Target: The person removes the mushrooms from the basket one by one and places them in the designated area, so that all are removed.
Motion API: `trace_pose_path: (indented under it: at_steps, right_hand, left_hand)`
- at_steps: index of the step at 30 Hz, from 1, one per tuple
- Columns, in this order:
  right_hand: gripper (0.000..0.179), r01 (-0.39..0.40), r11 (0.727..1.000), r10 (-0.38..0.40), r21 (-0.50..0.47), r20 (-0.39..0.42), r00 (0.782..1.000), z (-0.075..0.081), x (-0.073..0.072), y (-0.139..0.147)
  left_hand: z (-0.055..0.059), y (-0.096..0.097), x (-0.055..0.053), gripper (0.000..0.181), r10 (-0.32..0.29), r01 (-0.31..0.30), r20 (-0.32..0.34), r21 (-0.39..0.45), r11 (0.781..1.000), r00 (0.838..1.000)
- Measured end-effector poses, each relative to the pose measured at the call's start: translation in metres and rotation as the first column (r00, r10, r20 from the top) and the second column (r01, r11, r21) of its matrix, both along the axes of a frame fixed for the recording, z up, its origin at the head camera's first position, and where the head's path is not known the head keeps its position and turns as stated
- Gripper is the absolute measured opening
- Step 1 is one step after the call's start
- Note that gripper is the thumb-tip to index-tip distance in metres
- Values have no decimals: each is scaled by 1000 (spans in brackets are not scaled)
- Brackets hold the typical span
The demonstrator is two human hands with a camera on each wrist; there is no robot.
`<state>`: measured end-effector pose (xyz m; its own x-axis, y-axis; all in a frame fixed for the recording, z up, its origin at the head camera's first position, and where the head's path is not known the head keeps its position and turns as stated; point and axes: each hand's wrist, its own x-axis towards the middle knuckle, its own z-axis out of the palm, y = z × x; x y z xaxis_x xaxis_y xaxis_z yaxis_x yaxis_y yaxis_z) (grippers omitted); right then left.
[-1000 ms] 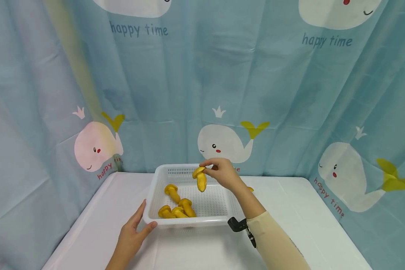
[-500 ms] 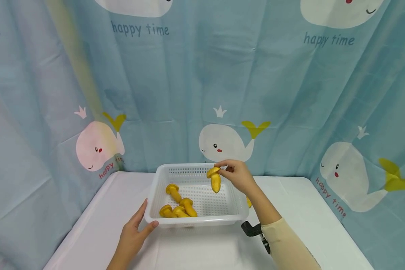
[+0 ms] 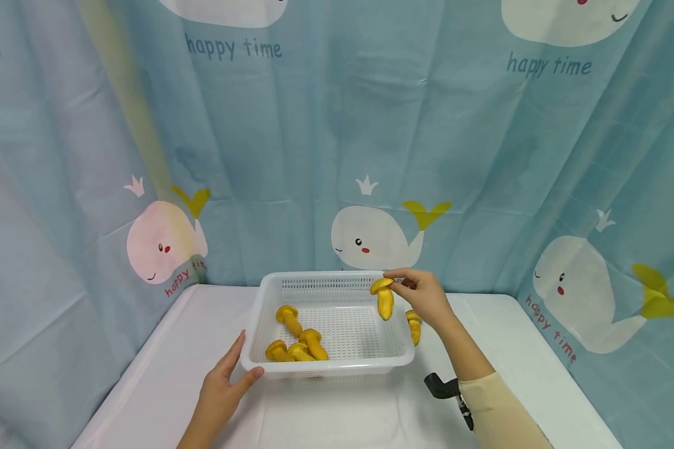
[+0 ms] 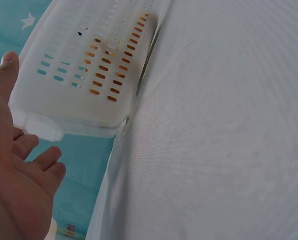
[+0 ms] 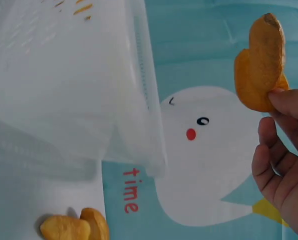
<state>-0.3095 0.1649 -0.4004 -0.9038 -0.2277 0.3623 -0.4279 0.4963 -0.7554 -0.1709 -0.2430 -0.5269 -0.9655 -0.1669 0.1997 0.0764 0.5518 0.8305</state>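
Observation:
A white perforated plastic basket (image 3: 395, 360) stands on the table, with several yellow mushrooms (image 3: 314, 345) grouped at its left side. My left hand (image 3: 221, 386) holds its front left corner, thumb at the front and fingers along the left side; in the left wrist view that hand (image 4: 19, 165) has its fingers bent by the rim. My right hand (image 3: 424, 296) pinches one yellow mushroom (image 3: 385, 302) by its cap, stem hanging down, above the basket's right rim. The right wrist view shows this mushroom (image 5: 263, 65) between thumb and fingers, the other fingers curled.
Another yellow mushroom (image 3: 414, 327) lies on the white table (image 3: 326, 411) just right of the basket. Behind the table hangs a blue curtain (image 3: 292, 156) with whale prints. A black device (image 3: 442, 386) is fixed at my right wrist by the beige sleeve (image 3: 500, 408).
My right hand has carried its mushroom rightward, from over the basket's middle to its right rim. The mushroom on the table shows more. My left hand keeps its place at the corner.

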Motion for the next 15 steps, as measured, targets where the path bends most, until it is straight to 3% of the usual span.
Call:
trace_pose_path:
  at_steps: [15]
  right_hand:
    - [19,79,997,-78,18,-20,997,-13,0,40]
  left_hand:
    - [-2,-1,-1,93,7,-7,5,-4,1000,1000]
